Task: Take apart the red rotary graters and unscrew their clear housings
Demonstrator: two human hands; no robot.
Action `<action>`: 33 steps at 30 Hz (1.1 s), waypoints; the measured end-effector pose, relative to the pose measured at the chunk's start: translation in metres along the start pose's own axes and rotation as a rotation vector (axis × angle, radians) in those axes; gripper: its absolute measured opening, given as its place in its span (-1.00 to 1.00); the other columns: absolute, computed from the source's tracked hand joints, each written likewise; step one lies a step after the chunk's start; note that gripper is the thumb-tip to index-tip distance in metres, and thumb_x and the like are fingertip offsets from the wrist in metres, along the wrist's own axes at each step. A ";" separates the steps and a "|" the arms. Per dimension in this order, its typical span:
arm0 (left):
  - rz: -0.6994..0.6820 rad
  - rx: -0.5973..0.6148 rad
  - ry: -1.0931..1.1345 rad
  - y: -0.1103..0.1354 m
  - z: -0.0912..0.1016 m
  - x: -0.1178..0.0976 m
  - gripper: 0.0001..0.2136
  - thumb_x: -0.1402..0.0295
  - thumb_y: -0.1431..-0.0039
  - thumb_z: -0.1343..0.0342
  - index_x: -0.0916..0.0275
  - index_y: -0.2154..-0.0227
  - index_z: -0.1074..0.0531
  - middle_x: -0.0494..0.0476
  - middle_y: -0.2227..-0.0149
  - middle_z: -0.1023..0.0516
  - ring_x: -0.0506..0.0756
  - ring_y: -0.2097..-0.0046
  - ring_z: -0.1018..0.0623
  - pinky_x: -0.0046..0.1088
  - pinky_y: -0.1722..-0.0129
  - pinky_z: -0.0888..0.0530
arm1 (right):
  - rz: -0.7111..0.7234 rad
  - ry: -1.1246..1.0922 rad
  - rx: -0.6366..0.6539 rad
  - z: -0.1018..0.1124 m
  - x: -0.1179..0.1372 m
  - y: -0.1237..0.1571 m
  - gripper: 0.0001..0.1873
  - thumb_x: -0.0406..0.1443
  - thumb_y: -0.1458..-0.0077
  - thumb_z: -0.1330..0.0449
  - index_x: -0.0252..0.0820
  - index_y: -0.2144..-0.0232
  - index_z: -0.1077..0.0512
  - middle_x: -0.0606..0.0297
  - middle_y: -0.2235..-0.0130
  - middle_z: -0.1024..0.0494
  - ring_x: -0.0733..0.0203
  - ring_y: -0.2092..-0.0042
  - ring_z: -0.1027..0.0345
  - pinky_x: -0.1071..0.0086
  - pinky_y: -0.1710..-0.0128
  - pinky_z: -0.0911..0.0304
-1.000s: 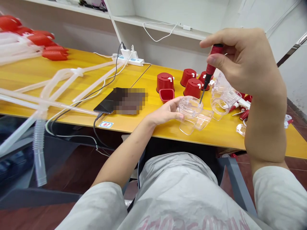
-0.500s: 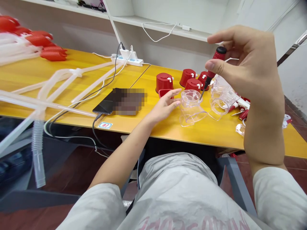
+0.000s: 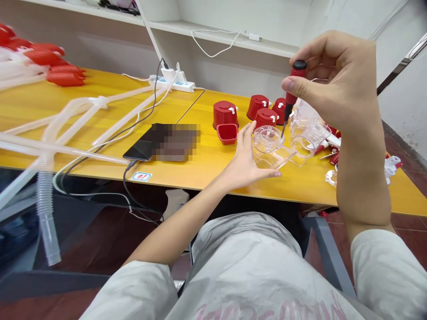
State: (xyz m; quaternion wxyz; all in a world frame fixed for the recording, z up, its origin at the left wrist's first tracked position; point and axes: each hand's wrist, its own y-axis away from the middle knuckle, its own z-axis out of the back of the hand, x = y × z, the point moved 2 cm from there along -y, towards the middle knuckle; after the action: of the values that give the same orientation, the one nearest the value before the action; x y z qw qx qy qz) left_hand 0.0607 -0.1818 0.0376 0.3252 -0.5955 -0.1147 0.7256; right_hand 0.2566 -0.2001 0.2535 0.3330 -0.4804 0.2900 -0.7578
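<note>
My right hand [image 3: 336,84] is closed around a small red-handled screwdriver [image 3: 291,92], held upright with its tip in the top of a clear plastic housing [image 3: 268,144] on the yellow table [image 3: 200,164]. My left hand [image 3: 245,162] cups that housing from the left and below, thumb under it, fingers spread along its side. A second clear housing [image 3: 308,133] lies just to the right, behind the screwdriver.
Several red cups [image 3: 225,114] and a small red tray [image 3: 227,132] stand behind the housings. A phone [image 3: 140,149] on a cable lies to the left, near clear corrugated tubes [image 3: 46,146] and a power strip [image 3: 176,83]. Small red and white parts [image 3: 390,164] lie at right.
My left hand let go of the clear housing for a moment, then came back under it with fingers spread. The housing tipped more upright. My right hand kept working the screwdriver.
</note>
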 end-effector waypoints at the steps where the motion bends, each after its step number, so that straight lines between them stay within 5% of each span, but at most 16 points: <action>1: 0.006 -0.003 -0.008 0.000 0.000 0.002 0.57 -0.11 0.15 -0.81 -0.13 -0.77 0.14 0.47 -0.77 0.25 0.72 -0.78 0.11 0.55 -0.73 0.03 | -0.001 0.002 -0.015 0.000 0.001 0.001 -0.72 -0.30 -0.03 -0.67 0.08 0.25 -0.71 0.31 0.24 -0.76 -0.06 0.22 -0.74 0.05 0.21 -0.60; 6: 0.028 0.069 0.128 -0.005 0.019 0.025 0.20 0.13 -0.18 -0.58 -0.21 -0.76 0.02 0.33 -0.78 0.11 0.66 -0.77 0.02 0.46 -0.62 -0.35 | -0.002 0.013 -0.052 0.000 -0.005 0.000 -0.73 -0.17 -0.10 -0.69 0.04 0.27 -0.68 0.28 0.28 -0.72 -0.09 0.25 -0.73 0.03 0.24 -0.55; 11: 0.158 -0.021 0.284 -0.016 0.038 0.050 -0.14 0.28 -0.24 -0.36 -0.09 -0.60 -0.28 0.37 -0.56 -0.39 0.44 -0.41 -0.67 0.20 -0.39 -0.65 | 0.020 -0.059 0.022 0.003 -0.015 -0.006 -0.72 -0.21 -0.14 -0.62 0.02 0.08 -0.80 0.22 0.18 -0.79 -0.01 0.12 -0.73 0.08 0.03 -0.65; 13: 0.201 -0.045 0.349 -0.019 0.041 0.050 -0.22 0.31 -0.27 -0.36 -0.04 -0.53 -0.28 0.32 -0.37 -0.60 0.31 -0.22 -0.78 0.06 -0.26 -0.73 | 0.012 -0.134 0.105 0.002 -0.016 -0.009 -0.66 -0.26 -0.18 -0.57 0.06 -0.03 -0.81 0.22 0.06 -0.84 -0.03 -0.02 -0.75 0.05 -0.14 -0.67; 17: 0.259 -0.031 0.452 -0.021 0.038 0.039 -0.47 0.19 -0.42 -0.39 0.05 -0.33 -0.37 0.21 -0.12 -0.76 0.22 -0.11 -0.82 -0.10 -0.16 -0.76 | -0.004 -0.137 0.158 -0.001 -0.017 -0.010 -0.67 -0.17 -0.22 -0.54 0.11 -0.05 -0.77 0.26 -0.01 -0.84 -0.03 -0.10 -0.73 0.09 -0.13 -0.67; 21: 0.282 -0.074 0.464 -0.019 0.025 0.037 -0.55 0.13 -0.39 -0.47 0.11 -0.20 -0.48 0.19 -0.01 -0.80 0.22 -0.03 -0.82 -0.20 -0.05 -0.76 | 0.074 0.089 0.107 -0.006 -0.016 -0.006 -0.76 -0.07 -0.34 -0.51 0.19 -0.03 -0.74 0.30 -0.04 -0.74 0.06 0.07 -0.59 0.12 0.00 -0.62; 28: 0.158 -0.155 0.306 -0.021 0.009 0.057 -0.63 0.05 -0.29 -0.50 0.19 0.10 -0.57 0.26 0.04 -0.79 0.24 0.03 -0.78 -0.16 -0.01 -0.75 | 0.101 -0.250 0.210 -0.010 -0.028 -0.019 -0.48 -0.04 -0.11 -0.70 0.04 -0.08 -0.75 0.27 0.07 -0.79 0.11 0.04 -0.69 0.23 0.03 -0.70; 33: 0.096 -0.135 0.271 -0.023 0.013 0.060 -0.54 -0.12 -0.32 -0.48 0.19 0.15 -0.56 0.27 0.05 -0.75 0.24 0.03 -0.74 -0.13 -0.05 -0.73 | 0.174 -0.182 0.337 -0.017 -0.012 -0.032 -0.65 -0.10 -0.30 -0.64 -0.06 -0.05 -0.82 0.28 0.12 -0.78 0.28 0.20 -0.62 0.33 0.04 -0.66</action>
State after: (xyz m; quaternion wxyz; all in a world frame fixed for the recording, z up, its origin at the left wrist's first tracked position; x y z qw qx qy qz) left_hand 0.0515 -0.1248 0.0059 0.2620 -0.7134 -0.0897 0.6438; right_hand 0.2375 -0.1691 0.2652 0.4975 -0.4577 0.1681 -0.7175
